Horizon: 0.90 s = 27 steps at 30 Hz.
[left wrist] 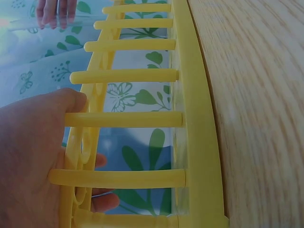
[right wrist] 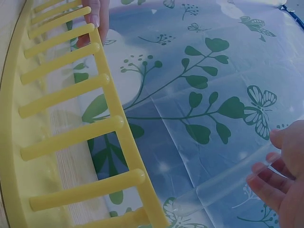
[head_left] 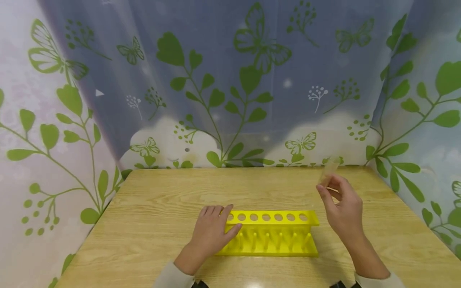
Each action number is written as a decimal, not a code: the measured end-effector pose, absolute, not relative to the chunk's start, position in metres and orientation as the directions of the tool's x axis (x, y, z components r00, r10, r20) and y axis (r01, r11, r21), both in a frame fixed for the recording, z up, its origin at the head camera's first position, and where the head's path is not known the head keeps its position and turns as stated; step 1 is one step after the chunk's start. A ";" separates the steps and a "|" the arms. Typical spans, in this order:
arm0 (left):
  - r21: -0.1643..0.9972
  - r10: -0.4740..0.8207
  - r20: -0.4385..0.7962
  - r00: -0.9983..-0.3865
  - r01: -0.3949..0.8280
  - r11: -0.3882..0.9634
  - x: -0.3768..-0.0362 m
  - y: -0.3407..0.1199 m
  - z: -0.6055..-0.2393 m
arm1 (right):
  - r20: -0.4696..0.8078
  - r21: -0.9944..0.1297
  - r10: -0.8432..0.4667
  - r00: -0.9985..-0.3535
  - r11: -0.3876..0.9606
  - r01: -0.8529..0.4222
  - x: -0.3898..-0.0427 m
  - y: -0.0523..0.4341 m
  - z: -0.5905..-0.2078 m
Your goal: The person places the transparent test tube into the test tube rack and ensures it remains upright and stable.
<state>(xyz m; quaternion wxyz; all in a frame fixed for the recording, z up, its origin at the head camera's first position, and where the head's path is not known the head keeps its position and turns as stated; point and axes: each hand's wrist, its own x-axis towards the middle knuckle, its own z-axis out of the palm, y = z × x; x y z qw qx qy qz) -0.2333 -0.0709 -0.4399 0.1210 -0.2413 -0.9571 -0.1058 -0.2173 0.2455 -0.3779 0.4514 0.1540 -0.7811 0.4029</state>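
Gripping left end of yellow plastic test-tube rack (head_left: 275, 234), left hand (head_left: 212, 234) steadies it on pale wooden bench (head_left: 151, 208). Right hand (head_left: 342, 210) pinches clear plastic test tube (head_left: 329, 170), raised above rack's right end, apart from it.

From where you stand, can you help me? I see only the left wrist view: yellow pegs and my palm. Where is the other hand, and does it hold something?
Observer: The right hand is raised to the right of the yellow rack, apart from it, and pinches a clear tube.
Operator: Is any tube already in the rack?
Observer: No. In the head view all the holes on its top rail show empty.
Operator: And how does my left hand sit?
Observer: The left hand holds the rack's left end, fingers over the top rail, thumb at the front.
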 end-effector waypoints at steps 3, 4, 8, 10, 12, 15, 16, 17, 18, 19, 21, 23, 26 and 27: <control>0.139 0.438 0.287 -0.852 0.490 0.861 -0.234 -0.071 -0.440 | 0.832 -0.489 0.131 -0.540 0.633 -0.600 -0.217 0.245 -0.376; 0.135 0.439 0.288 -0.851 0.490 0.861 -0.234 -0.072 -0.440 | 0.833 -0.487 0.132 -0.537 0.634 -0.600 -0.217 0.245 -0.376; 0.138 0.441 0.289 -0.850 0.493 0.859 -0.234 -0.072 -0.439 | 0.837 -0.485 0.132 -0.531 0.629 -0.608 -0.216 0.244 -0.374; 0.144 0.441 0.284 -0.851 0.493 0.858 -0.234 -0.072 -0.439 | 0.839 -0.483 0.131 -0.528 0.626 -0.612 -0.215 0.243 -0.374; 0.148 0.441 0.277 -0.854 0.492 0.858 -0.233 -0.072 -0.439 | 0.840 -0.482 0.130 -0.526 0.622 -0.616 -0.214 0.243 -0.375; 0.152 0.441 0.269 -0.856 0.490 0.859 -0.232 -0.071 -0.439 | 0.838 -0.488 0.130 -0.530 0.614 -0.620 -0.213 0.242 -0.374; 0.152 0.440 0.267 -0.857 0.489 0.859 -0.233 -0.071 -0.439 | 0.835 -0.493 0.131 -0.534 0.609 -0.622 -0.212 0.242 -0.374; 0.153 0.439 0.265 -0.858 0.487 0.860 -0.232 -0.071 -0.438 | 0.832 -0.498 0.131 -0.538 0.604 -0.622 -0.212 0.242 -0.374; 0.154 0.439 0.263 -0.859 0.486 0.860 -0.232 -0.071 -0.438 | 0.830 -0.502 0.132 -0.542 0.601 -0.623 -0.211 0.242 -0.373; 0.157 0.438 0.260 -0.861 0.485 0.860 -0.232 -0.071 -0.438 | 0.829 -0.504 0.132 -0.543 0.595 -0.626 -0.211 0.242 -0.373; 0.160 0.437 0.257 -0.862 0.483 0.861 -0.233 -0.071 -0.438 | 0.827 -0.510 0.131 -0.547 0.584 -0.631 -0.210 0.242 -0.372; 0.164 0.436 0.255 -0.863 0.483 0.860 -0.233 -0.071 -0.438 | 0.830 -0.505 0.125 -0.543 0.579 -0.639 -0.210 0.242 -0.371; 0.163 0.437 0.259 -0.861 0.485 0.859 -0.232 -0.071 -0.438 | 0.832 -0.505 0.116 -0.542 0.564 -0.654 -0.209 0.241 -0.370; 0.161 0.437 0.263 -0.860 0.486 0.859 -0.232 -0.071 -0.438 | 0.834 -0.503 0.114 -0.541 0.561 -0.658 -0.209 0.241 -0.370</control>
